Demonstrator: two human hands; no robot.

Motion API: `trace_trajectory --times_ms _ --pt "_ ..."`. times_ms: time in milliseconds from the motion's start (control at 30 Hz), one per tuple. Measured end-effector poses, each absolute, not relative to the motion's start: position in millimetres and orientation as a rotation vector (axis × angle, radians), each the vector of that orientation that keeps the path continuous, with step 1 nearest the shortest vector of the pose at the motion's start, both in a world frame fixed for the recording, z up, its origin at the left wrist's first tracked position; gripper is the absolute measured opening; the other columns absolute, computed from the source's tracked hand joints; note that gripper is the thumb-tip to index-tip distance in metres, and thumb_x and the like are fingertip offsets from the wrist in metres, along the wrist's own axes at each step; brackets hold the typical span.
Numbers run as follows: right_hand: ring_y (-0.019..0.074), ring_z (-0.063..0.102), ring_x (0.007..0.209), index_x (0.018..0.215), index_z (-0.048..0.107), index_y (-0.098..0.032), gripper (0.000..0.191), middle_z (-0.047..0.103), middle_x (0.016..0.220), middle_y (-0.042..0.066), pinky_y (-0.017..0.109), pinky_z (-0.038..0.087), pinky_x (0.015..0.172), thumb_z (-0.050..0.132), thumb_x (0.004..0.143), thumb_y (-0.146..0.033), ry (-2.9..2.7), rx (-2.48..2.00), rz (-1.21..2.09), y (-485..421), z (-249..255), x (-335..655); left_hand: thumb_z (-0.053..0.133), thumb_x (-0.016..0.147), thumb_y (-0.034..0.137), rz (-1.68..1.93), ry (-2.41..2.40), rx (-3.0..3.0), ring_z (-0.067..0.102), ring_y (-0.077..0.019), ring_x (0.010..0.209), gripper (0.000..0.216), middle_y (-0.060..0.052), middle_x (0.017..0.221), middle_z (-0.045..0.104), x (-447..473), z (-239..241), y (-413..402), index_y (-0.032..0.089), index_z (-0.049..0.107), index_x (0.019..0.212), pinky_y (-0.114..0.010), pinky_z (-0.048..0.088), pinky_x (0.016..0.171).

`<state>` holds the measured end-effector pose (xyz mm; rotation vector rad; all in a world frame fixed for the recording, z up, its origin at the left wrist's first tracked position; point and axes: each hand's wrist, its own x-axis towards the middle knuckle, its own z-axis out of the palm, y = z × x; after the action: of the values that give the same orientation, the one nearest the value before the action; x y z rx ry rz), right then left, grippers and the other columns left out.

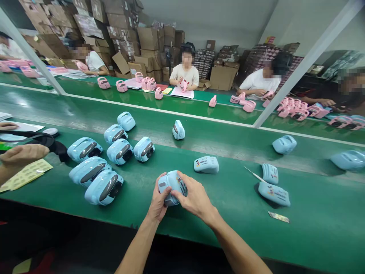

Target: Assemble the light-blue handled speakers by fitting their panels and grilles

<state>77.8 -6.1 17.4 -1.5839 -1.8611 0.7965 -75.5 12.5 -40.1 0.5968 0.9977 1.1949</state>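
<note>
My left hand and my right hand are both closed around one light blue plastic device, held just above the green table. A printed cartoon figure and lettering show on its right part, beneath my right fingers. Left of my hands stand several blue handled devices with dark glossy fronts, the nearest one close to my left hand. Beyond my right hand lies a printed blue cover. Farther right are a printed blue cover piece, a stack of curved blue pieces and a thin pointed tool.
A small printed strip lies at the right. More blue devices, one of them upright, sit on the conveyor belt. At the left edge a co-worker's hand is near a sticker sheet. People opposite handle pink devices.
</note>
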Motion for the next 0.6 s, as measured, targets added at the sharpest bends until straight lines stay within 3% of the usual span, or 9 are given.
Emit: trace_trajectory --times_ms 133,300,467,600 --pt "0.0360 0.052 0.138 0.152 0.046 -0.031 0.071 0.053 0.153 0.011 0.057 0.048 0.109 0.070 0.087 -0.050 -1.966 -1.595 0.755 -8 14 83 0.092 0.061 0.040 1.170 1.003 0.559 0.070 -0.0241 0.094 0.079 -0.005 0.108 0.072 -76 -40 13 0.025 0.058 0.130 -0.032 0.057 0.080" --pt "0.0373 0.024 0.156 0.160 0.032 -0.026 0.110 0.024 0.169 0.016 0.058 0.030 0.123 0.086 0.069 -0.057 -2.125 -1.160 0.838 -2 7 104 0.089 0.063 0.042 1.080 0.869 0.432 0.068 -0.0339 0.111 0.071 -0.010 0.123 0.071 -82 -35 14 0.024 0.063 0.126 -0.044 0.057 0.092" --pt "0.0344 0.028 0.155 0.161 0.029 -0.029 0.106 0.030 0.166 0.016 0.056 0.029 0.124 0.084 0.074 -0.055 -2.175 -0.933 0.787 2 1 111 0.085 0.068 0.043 1.046 0.839 0.495 0.068 -0.0340 0.111 0.067 -0.006 0.120 0.071 -85 -28 11 0.030 0.060 0.128 -0.048 0.057 0.093" --pt "0.0352 0.033 0.152 0.160 0.031 -0.030 0.102 0.035 0.164 0.016 0.056 0.032 0.122 0.083 0.076 -0.055 -2.192 -0.913 0.701 -2 4 111 0.091 0.060 0.045 1.035 0.820 0.542 0.068 -0.0317 0.105 0.075 -0.005 0.113 0.070 -87 -23 7 0.031 0.059 0.127 -0.043 0.058 0.087"
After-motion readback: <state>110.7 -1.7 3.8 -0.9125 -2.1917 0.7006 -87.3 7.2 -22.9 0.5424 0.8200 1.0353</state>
